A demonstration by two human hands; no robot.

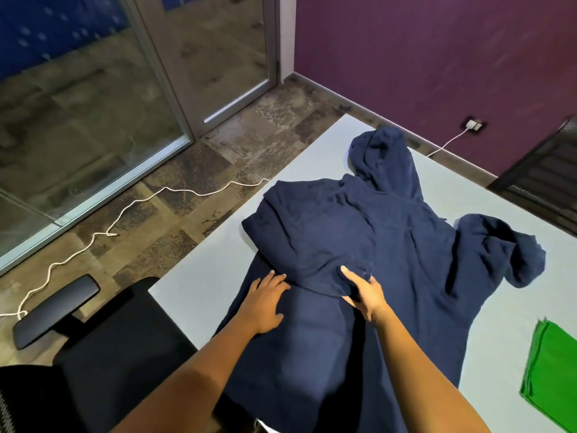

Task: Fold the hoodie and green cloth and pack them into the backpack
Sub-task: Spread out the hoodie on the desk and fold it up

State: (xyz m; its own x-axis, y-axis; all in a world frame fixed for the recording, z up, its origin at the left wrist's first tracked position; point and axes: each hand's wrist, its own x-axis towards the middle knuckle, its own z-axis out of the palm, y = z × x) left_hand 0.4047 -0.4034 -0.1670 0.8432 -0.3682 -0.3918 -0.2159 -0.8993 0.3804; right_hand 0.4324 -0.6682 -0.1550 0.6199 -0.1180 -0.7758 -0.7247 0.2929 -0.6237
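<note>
A navy hoodie lies spread on the pale table, hood pointing away from me. Its left sleeve is folded across the chest; the right sleeve sticks out in a bunch toward the right. My left hand lies flat with spread fingers on the hoodie's left side. My right hand pinches the cuff of the folded sleeve at the middle of the body. A green cloth lies folded at the right edge of the table. No backpack is in view.
A black office chair with an armrest stands at the table's near left corner. A white cable snakes over the floor to the left. A dark mesh chair back is at the far right. A purple wall runs behind.
</note>
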